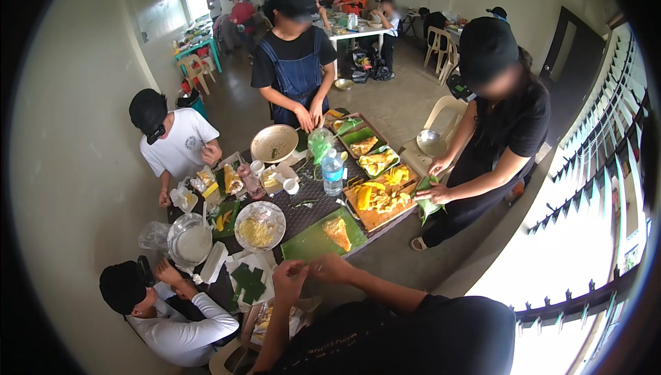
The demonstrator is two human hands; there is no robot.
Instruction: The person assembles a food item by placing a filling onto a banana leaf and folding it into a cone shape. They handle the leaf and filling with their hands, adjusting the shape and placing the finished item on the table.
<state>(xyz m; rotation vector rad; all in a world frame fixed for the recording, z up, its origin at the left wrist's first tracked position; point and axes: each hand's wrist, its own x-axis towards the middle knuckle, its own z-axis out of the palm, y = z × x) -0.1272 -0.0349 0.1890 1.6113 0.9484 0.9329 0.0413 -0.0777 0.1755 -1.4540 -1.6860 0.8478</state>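
Note:
My left hand (pixel 290 280) is raised at the near edge of the table, its fingers drawn together in a pinch. Close against it, my right hand (pixel 330 269) comes in from the right with its fingers also closed. Whatever sits between the fingertips is too small to make out. Just beyond both hands lies a green banana leaf (pixel 303 243) with a folded, golden-brown filled wrap (pixel 337 233) on it. Left of the leaf is a round metal plate (pixel 279 215) holding yellow crumbly food. Cut pieces of dark green leaf (pixel 249 280) rest on white paper beside my left hand.
A wooden board (pixel 375 220) with sliced yellow fruit lies right of a water bottle (pixel 332 175). Bowls (pixel 274 144) and a basin (pixel 190 241) crowd the table. One person (pixel 502 113) folds a leaf at the right; others stand or sit around the table.

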